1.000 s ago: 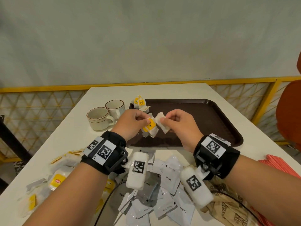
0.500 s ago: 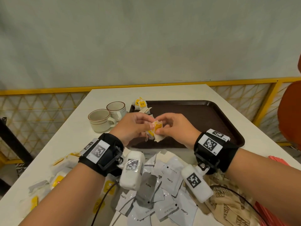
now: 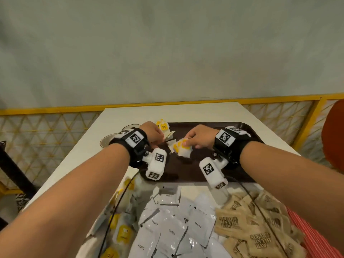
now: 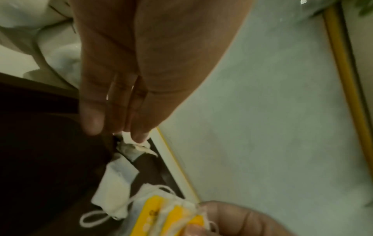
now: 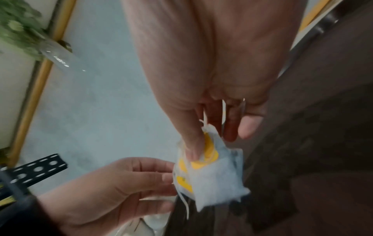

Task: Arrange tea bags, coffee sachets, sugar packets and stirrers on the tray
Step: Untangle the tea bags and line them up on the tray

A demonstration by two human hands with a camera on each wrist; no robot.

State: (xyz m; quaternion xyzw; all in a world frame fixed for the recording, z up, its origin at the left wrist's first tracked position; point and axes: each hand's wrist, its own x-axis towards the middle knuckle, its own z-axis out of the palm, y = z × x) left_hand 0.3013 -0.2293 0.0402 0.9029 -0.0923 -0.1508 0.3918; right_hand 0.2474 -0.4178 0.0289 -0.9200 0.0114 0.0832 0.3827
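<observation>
The hands have parted over the tray (image 3: 247, 175): the right hand (image 3: 200, 139) alone keeps the tea bags (image 3: 183, 148).

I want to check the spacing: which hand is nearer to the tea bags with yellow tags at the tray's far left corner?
Left. The left hand is just beside the tea bags with yellow tags; the right hand is farther right over the brown tray, pinching other tea bags.

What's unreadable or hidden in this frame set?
- Cups: head view, mostly hidden behind the left hand and its wristband.
- Tea bags pinched by the right hand: count unclear; both wrist views are motion-blurred.
- Tag print on the tea bag at the tray corner: too small.
- Red striped item: head view, cut off by the frame edge.
</observation>
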